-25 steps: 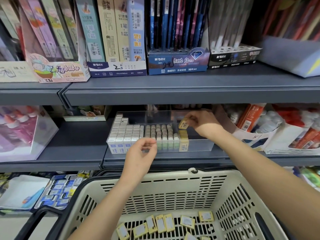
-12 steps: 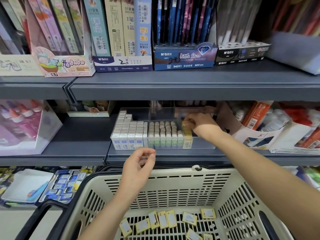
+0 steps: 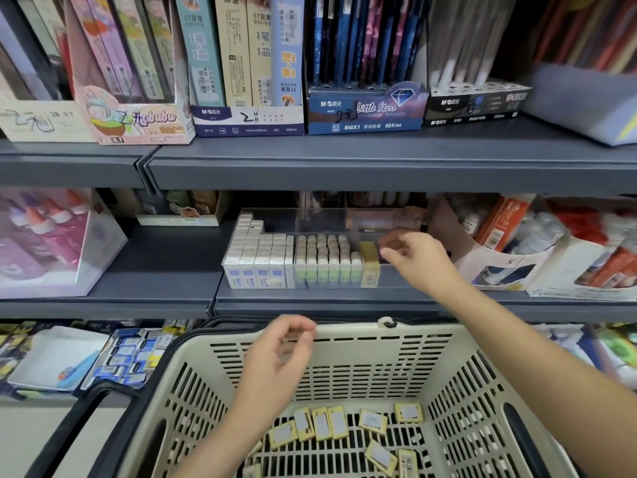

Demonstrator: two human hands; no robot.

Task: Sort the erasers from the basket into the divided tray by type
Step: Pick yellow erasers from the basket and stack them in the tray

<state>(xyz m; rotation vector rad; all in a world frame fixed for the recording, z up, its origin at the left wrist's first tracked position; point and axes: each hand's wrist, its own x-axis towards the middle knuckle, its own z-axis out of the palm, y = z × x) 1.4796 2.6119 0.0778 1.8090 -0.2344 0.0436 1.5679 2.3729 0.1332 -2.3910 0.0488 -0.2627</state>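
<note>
The right hand (image 3: 417,260) is held just beside the yellow column (image 3: 370,267) of erasers standing in the tray (image 3: 320,219), its fingers loosely bent with nothing seen in them. The left hand (image 3: 282,353) hangs over the far rim of the basket (image 3: 431,331), likewise loosely curled and apparently empty. The loose erasers (image 3: 324,422) lie flat on the basket floor. One should be pinched by its long edges, turned upright and set tight against the yellow column, so that the green row (image 3: 324,260) and white rows (image 3: 258,257) alongside are not disturbed.
</note>
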